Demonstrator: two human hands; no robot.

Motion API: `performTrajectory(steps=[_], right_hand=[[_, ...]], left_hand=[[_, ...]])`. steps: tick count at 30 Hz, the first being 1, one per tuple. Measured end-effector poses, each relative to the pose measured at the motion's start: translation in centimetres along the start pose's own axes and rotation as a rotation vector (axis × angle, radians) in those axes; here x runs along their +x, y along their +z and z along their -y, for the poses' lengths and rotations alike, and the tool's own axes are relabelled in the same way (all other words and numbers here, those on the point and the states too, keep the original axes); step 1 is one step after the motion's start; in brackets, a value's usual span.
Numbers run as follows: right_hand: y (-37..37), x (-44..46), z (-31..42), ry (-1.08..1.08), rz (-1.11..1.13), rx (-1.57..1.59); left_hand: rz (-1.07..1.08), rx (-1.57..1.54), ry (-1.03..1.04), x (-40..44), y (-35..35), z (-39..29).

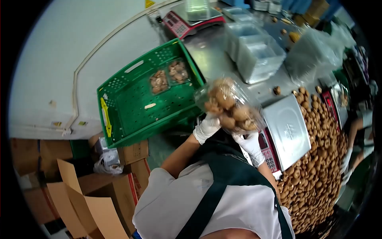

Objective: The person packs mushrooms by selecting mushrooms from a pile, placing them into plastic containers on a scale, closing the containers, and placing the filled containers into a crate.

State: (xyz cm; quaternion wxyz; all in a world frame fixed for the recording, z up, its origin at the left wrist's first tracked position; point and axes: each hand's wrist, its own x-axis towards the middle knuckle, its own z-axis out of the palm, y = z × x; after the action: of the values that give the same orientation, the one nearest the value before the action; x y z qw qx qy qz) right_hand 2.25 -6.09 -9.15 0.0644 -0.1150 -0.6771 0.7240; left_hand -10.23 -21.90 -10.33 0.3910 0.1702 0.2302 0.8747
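Observation:
A clear plastic tray of brown mushrooms (232, 104) is held up in front of my chest, between both hands. My left hand (207, 129), white-gloved, grips its near left edge. My right hand (251, 148), also gloved, grips the near right edge, beside a scale (286, 131) with a bare metal plate. To the left is a green crate (131, 105) holding two packed trays of mushrooms (159, 81), side by side near its far right corner.
Loose mushrooms (314, 179) are heaped at the right. Stacked clear containers (254, 51) and a red scale (191, 22) stand farther back. Open cardboard boxes (91, 199) lie at lower left. A co-worker's gloved hands (347, 169) are at the far right.

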Motion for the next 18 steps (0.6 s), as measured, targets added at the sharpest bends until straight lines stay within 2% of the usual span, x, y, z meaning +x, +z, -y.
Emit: performTrajectory(steps=[1, 2, 3, 6, 7, 8, 9, 10, 13, 15, 16, 17, 18], right_hand=[[1.2, 1.2, 1.8, -0.117, 0.160, -0.367], [2.2, 2.0, 1.0, -0.032, 0.152, -0.316], [3.6, 2.8, 2.9, -0.002, 0.183, -0.274], [4.3, 3.9, 2.3, -0.050, 0.134, -0.333], [4.3, 4.0, 2.7, -0.008, 0.119, -0.369], [4.0, 3.9, 2.4, 0.002, 0.095, -0.389], [3.7, 3.7, 2.2, 0.013, 0.072, -0.409], [3.3, 3.5, 1.5, 0.034, 0.050, -0.403], [2.4, 2.4, 1.1, 0.160, -0.049, -0.407], [1.7, 1.7, 0.4, 0.174, -0.078, -0.406], [1.4, 1.2, 0.1, 0.230, -0.121, -0.352], [1.1, 0.8, -0.2, 0.287, -0.164, -0.298], [0.8, 0.5, -0.5, 0.302, -0.183, -0.269]], left_hand=[[-0.081, -0.074, 0.072, 0.7, 1.5, -2.0], [-0.193, 0.005, 0.155, 1.0, 1.0, -3.7], [-0.334, 0.000, 0.090, 0.6, -1.3, -5.6], [-0.702, 0.318, 0.065, -0.7, -2.4, -14.9], [-0.729, 0.405, 0.089, -1.5, -4.2, -17.4], [-0.852, 0.500, 0.052, -2.5, -8.1, -19.8], [-0.999, 0.613, 0.154, -3.3, -14.3, -21.5], [-1.013, 0.611, 0.258, -4.1, -16.1, -22.8], [-1.214, 0.372, 0.151, -7.4, -26.9, -26.3], [-1.201, 0.220, 0.040, -10.0, -34.8, -27.7], [-1.303, 0.294, -0.065, -11.0, -38.3, -28.2], [-1.295, 0.295, -0.074, -10.2, -37.1, -28.2], [-1.454, 0.380, -0.162, -9.1, -33.9, -28.4]])
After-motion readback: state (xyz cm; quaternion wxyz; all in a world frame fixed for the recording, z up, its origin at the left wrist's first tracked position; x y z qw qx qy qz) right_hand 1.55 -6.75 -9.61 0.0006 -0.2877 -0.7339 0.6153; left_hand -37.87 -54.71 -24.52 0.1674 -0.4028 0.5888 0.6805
